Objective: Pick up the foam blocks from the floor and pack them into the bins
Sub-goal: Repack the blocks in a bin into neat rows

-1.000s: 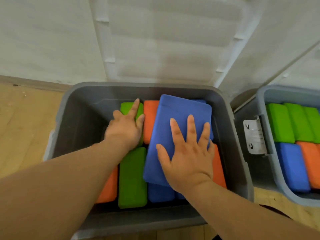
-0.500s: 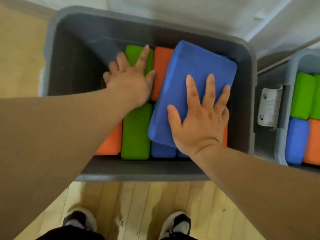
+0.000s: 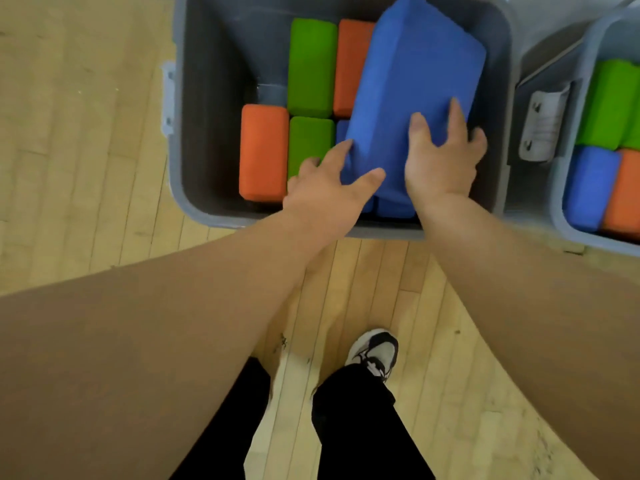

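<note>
Adjoining grey bins [image 3: 214,98] on wooden floor [image 3: 86,168]

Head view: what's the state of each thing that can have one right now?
blue block, tilted over the packed blocks, not seated.
left hand, grips the blue block's near left corner.
right hand, grips its near end, fingers over the right edge.
gray bin, open, partly filled.
second bin, open, holds blocks.

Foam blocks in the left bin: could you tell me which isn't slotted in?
The big blue block, tilted across the rest, held by left hand and right hand; the others sit slotted.
</note>
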`<state>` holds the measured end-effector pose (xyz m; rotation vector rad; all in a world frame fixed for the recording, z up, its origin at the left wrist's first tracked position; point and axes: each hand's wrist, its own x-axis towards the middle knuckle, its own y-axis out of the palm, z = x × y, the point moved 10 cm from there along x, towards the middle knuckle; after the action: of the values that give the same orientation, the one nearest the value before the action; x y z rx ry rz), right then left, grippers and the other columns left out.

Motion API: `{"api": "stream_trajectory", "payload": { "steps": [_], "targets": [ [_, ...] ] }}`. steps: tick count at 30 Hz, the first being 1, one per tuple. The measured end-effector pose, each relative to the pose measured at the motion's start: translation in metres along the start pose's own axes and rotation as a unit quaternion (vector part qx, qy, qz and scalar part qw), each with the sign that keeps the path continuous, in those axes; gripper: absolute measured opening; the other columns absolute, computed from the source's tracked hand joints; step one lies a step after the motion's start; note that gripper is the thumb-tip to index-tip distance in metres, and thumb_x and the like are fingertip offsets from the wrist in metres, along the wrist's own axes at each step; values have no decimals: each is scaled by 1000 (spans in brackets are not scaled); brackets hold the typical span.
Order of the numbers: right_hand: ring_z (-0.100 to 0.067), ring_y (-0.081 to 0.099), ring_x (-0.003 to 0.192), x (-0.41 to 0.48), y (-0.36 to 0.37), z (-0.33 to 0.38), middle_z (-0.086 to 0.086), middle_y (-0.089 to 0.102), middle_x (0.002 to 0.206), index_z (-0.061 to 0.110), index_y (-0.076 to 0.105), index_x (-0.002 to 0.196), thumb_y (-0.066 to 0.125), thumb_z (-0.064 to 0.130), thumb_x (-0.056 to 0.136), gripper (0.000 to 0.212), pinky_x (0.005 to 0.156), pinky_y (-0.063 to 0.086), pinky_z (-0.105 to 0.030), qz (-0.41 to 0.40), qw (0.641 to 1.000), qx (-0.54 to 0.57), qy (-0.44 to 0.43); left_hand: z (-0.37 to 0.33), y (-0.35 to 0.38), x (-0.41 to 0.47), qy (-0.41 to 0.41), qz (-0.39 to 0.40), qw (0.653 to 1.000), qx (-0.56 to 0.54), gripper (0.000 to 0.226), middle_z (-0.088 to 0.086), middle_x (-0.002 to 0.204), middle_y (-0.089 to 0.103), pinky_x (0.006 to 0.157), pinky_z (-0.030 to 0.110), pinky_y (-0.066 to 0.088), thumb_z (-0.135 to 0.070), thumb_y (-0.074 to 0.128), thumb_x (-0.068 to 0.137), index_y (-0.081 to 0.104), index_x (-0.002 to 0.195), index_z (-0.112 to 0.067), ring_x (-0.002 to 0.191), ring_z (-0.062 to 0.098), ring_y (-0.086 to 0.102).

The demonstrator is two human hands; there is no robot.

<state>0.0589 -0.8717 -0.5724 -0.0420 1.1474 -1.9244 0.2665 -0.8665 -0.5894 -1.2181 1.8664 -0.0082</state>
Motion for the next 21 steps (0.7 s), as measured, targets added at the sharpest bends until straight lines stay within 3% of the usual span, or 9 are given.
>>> {"api": "stream_trajectory", "payload": {
  "steps": [3,6,8,11,15,18,21],
  "targets": [
    [-16,39,145,-44,9,-14,1,33,161,36,31,159,56,64,86,82,120,35,-41,44,994,94,24,-3,-13,-30,20,-12,996,-85,80,-7,148,41,82,8,39,-56,67,91,24,158,-46,110,5,52],
    [-10,42,141,-78,12,1,5,43,156,30,35,158,60,54,90,76,120,35,-36,82,989,125,12,3,-37,-67,25,-37,994,-99,77,-10,135,38,59,-3,36,-46,70,92,26,155,-49,85,-6,50],
    [-8,45,139,-99,16,20,8,47,154,27,41,155,63,42,98,63,118,37,-32,120,981,149,14,7,-62,-88,23,-61,991,-116,74,-8,128,35,60,-1,39,-44,71,92,28,152,-52,87,-5,51],
    [-8,48,137,-145,28,44,9,48,153,29,46,152,61,39,100,55,116,40,-36,203,967,151,28,3,-104,-111,15,-92,987,-128,70,-5,124,32,69,6,41,-47,72,90,32,147,-54,93,-3,51],
    [-9,65,119,-198,28,61,17,60,139,41,53,145,63,29,97,50,105,52,-45,287,917,253,117,-14,-148,-134,22,-82,991,-103,65,-6,126,34,69,6,35,-49,72,90,37,144,-53,96,-7,47],
    [-5,65,119,-215,20,84,18,61,139,38,51,148,67,20,94,59,107,51,-43,342,894,273,98,-26,-170,-144,35,-77,993,-77,68,-8,128,36,72,7,35,-52,71,89,34,146,-52,96,-13,43],
    [0,58,126,-214,17,105,19,58,143,43,48,149,78,33,74,82,110,47,-39,361,903,226,48,-40,-185,-141,33,-79,994,-70,66,-10,129,37,71,9,36,-51,69,91,34,146,-50,95,-13,42]
  ]
}}
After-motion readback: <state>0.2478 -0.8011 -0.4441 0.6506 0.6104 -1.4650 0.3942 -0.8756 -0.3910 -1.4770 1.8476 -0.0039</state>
